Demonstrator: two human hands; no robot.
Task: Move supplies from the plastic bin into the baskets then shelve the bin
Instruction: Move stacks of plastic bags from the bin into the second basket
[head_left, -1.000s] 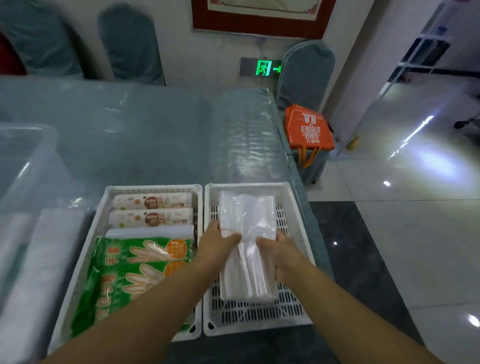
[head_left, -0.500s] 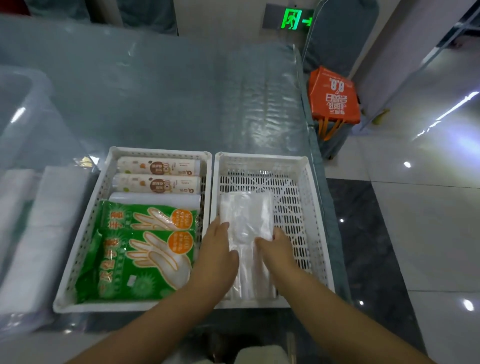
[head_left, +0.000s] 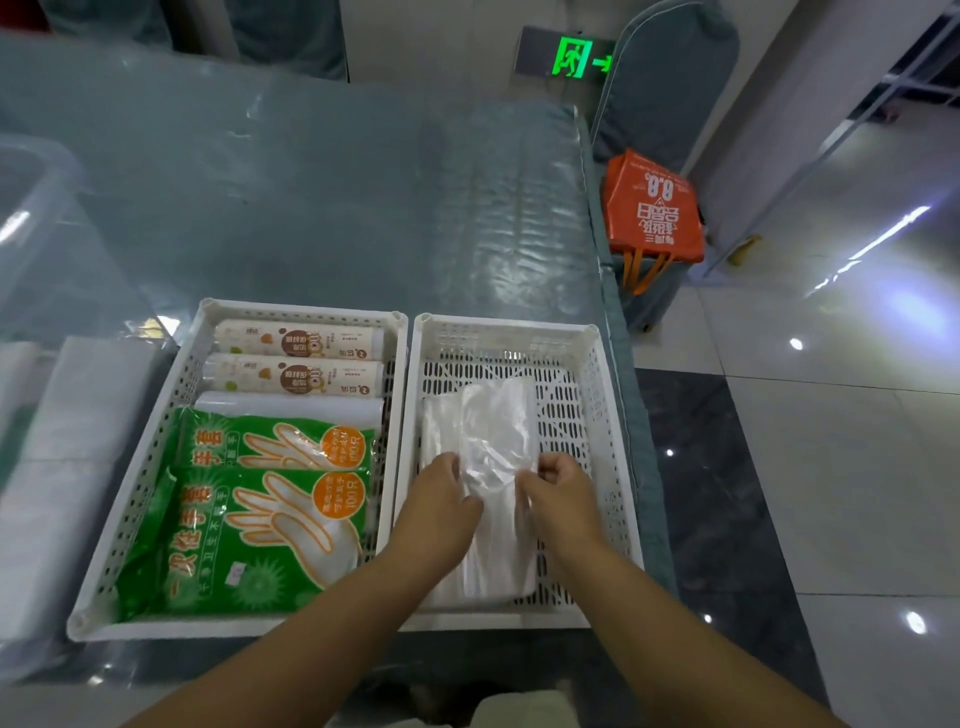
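Both hands, left hand (head_left: 441, 499) and right hand (head_left: 558, 493), pinch the clear bag stack (head_left: 483, 467) in the right basket (head_left: 608, 415); left basket (head_left: 156, 467) packed beside them; plastic bin (head_left: 47, 208) far left, with white packs, unshelved.

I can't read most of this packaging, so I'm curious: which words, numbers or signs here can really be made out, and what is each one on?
"8.8", seen upside down: orange bag; its other characters are too blurred to read.
"100只": orange circle on the nearer green glove pack and on the farther green glove pack.
Running-figure pictogram with arrow, no words: green exit sign.
Labels on the two rolls: too small to read.
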